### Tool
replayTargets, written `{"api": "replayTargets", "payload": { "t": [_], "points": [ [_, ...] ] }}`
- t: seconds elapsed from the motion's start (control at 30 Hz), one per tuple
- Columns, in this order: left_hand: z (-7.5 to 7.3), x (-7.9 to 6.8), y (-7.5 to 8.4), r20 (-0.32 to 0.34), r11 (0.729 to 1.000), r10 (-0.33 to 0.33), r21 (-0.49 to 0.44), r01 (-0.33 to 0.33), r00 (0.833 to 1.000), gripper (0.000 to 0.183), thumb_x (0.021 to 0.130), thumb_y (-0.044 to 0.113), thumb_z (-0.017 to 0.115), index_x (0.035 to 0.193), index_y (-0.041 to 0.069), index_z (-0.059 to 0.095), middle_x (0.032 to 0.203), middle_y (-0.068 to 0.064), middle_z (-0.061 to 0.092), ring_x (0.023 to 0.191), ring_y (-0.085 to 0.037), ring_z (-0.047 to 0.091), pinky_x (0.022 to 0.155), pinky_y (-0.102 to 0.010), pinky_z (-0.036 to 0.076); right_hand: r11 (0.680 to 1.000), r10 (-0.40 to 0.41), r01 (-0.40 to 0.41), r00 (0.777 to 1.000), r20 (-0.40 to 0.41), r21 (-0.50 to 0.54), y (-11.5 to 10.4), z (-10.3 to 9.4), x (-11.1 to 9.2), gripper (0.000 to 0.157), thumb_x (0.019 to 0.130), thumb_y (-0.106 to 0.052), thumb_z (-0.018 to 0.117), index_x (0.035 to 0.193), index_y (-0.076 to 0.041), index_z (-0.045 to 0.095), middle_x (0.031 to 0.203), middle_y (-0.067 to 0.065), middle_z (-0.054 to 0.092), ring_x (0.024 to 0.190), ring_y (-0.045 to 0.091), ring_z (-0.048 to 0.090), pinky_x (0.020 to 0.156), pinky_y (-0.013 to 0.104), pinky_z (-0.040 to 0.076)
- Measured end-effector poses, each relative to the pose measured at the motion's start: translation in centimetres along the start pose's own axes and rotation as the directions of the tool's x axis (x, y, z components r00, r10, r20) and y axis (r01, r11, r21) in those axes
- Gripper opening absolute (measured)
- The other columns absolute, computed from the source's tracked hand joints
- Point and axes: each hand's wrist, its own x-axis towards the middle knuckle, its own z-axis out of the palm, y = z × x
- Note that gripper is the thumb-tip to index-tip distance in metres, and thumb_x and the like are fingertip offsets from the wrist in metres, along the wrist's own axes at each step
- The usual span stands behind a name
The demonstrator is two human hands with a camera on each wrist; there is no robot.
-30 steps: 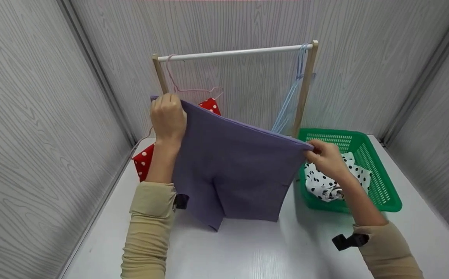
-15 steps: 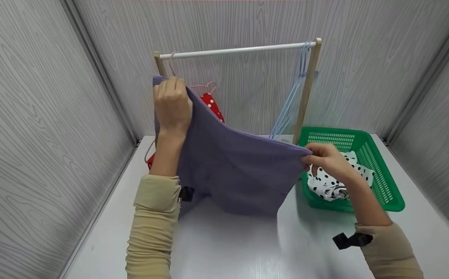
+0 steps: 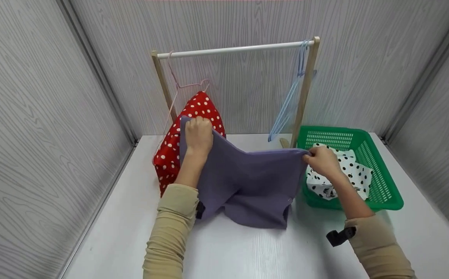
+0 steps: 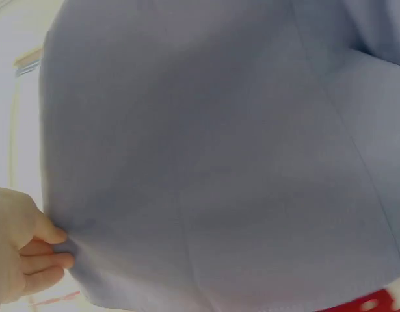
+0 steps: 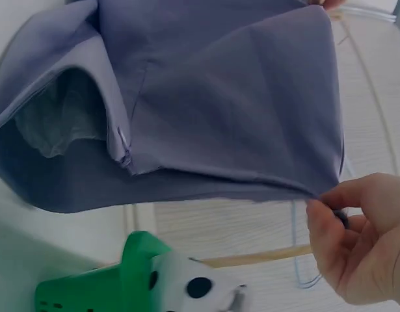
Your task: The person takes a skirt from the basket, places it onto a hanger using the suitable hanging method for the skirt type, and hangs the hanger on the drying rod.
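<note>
Purple shorts (image 3: 251, 170) hang spread between my two hands, legs downward, the waistband sagging in the middle. My left hand (image 3: 199, 133) grips the waistband's left corner, with fingers curled over it. At the opposite corner, my right hand (image 3: 324, 161) pinches the edge between thumb and fingers, also plain in the right wrist view. One leg opening (image 5: 63, 110) gapes in the right wrist view. Cloth fills most of the left wrist view. Behind the shorts, a red polka-dot garment (image 3: 201, 104) hangs from a pink hanger (image 3: 187, 86), partly hidden by my left hand and the shorts.
A clothes rack with a white rail (image 3: 232, 50) and wooden posts stands at the back. Blue hangers (image 3: 286, 104) hang at its right end. The green basket (image 3: 387, 182) at right holds white cloth (image 3: 350, 170) with black dots. Walls (image 3: 422, 77) enclose the white table (image 3: 247, 255).
My left hand rose slightly, then came down and to the right, uncovering more of the red garment. The shorts' waistband now sags. My right hand has barely moved and still holds its corner.
</note>
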Motion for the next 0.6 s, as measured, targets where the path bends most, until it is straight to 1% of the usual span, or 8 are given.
{"api": "replayTargets", "payload": {
  "t": [0.1,0.2,0.27,0.33,0.4,0.47,0.53,0.6],
  "points": [
    [1.7,-1.2,0.7,0.048,1.000,-0.021,0.004,0.020,0.999,0.010,0.079,-0.003,0.062,0.073,-0.006,0.069,0.069,-0.018,0.062,0.063,-0.030,0.061,0.058,-0.036,0.048,0.997,0.072,-0.072,0.997,0.010,-0.005,0.2,0.9,0.5,0.026,0.084,-0.012,0.054,0.060,-0.010,0.045,0.053,-0.003,0.041,0.047,0.011,0.037,0.045,0.026,0.030],
    [3.0,-2.0,1.3,0.071,0.999,-0.054,0.003,0.054,0.996,0.011,0.080,-0.002,0.061,0.076,-0.008,0.070,0.071,-0.020,0.061,0.063,-0.030,0.062,0.056,-0.037,0.050,0.979,0.173,-0.175,0.985,0.026,0.101,0.0,1.8,0.9,0.022,0.084,-0.012,0.052,0.062,-0.007,0.051,0.054,-0.002,0.046,0.047,0.011,0.043,0.044,0.024,0.035],
    [3.7,-2.3,1.6,0.108,0.995,-0.097,-0.001,0.098,0.989,0.013,0.082,-0.001,0.059,0.078,-0.009,0.070,0.073,-0.021,0.061,0.063,-0.030,0.063,0.056,-0.037,0.051,0.947,0.236,-0.239,0.971,0.041,0.216,-0.3,2.3,1.2,0.020,0.085,-0.011,0.051,0.067,-0.003,0.057,0.055,-0.001,0.052,0.047,0.010,0.048,0.044,0.023,0.041],
    [4.1,-2.6,1.9,0.173,0.987,-0.154,-0.016,0.159,0.973,0.015,0.083,0.001,0.058,0.080,-0.009,0.069,0.075,-0.021,0.062,0.065,-0.031,0.064,0.056,-0.037,0.052,0.879,0.297,-0.302,0.952,0.074,0.369,-0.7,2.6,1.5,0.021,0.087,-0.011,0.049,0.073,0.000,0.058,0.055,0.000,0.054,0.046,0.009,0.051,0.046,0.022,0.046],
    [4.2,-2.7,2.0,0.262,0.966,-0.229,-0.054,0.251,0.937,0.016,0.084,0.003,0.058,0.079,-0.008,0.068,0.074,-0.021,0.063,0.065,-0.031,0.065,0.057,-0.038,0.052,0.764,0.354,-0.360,0.928,0.118,0.536,-1.1,2.8,1.9,0.021,0.091,-0.011,0.046,0.083,0.004,0.059,0.055,0.001,0.057,0.047,0.009,0.055,0.049,0.022,0.049],
    [4.4,-2.9,1.9,0.322,0.921,-0.313,-0.126,0.368,0.894,0.017,0.084,0.006,0.058,0.073,-0.004,0.066,0.069,-0.017,0.062,0.064,-0.029,0.064,0.058,-0.038,0.051,0.588,0.408,-0.403,0.896,0.173,0.701,-1.4,2.9,2.4,0.020,0.094,-0.011,0.043,0.093,0.006,0.055,0.056,0.002,0.059,0.047,0.008,0.058,0.051,0.021,0.050],
    [4.4,-2.9,1.9,0.355,0.836,-0.404,-0.229,0.498,0.843,0.020,0.084,0.006,0.057,0.065,0.001,0.059,0.061,-0.013,0.058,0.058,-0.025,0.059,0.057,-0.036,0.049,0.407,0.459,-0.417,0.863,0.213,0.813,-1.6,3.0,2.8,0.022,0.096,-0.009,0.040,0.105,0.008,0.051,0.058,0.005,0.061,0.050,0.010,0.061,0.054,0.022,0.051],
    [4.6,-3.0,1.9,0.384,0.708,-0.490,-0.348,0.614,0.782,0.024,0.084,0.005,0.056,0.060,0.005,0.050,0.057,-0.009,0.052,0.056,-0.022,0.051,0.057,-0.036,0.046,0.275,0.499,-0.407,0.835,0.233,0.871,-1.7,3.3,3.3,0.028,0.097,-0.009,0.038,0.117,0.009,0.046,0.069,0.012,0.066,0.059,0.015,0.066,0.060,0.023,0.052]
  ]
}}
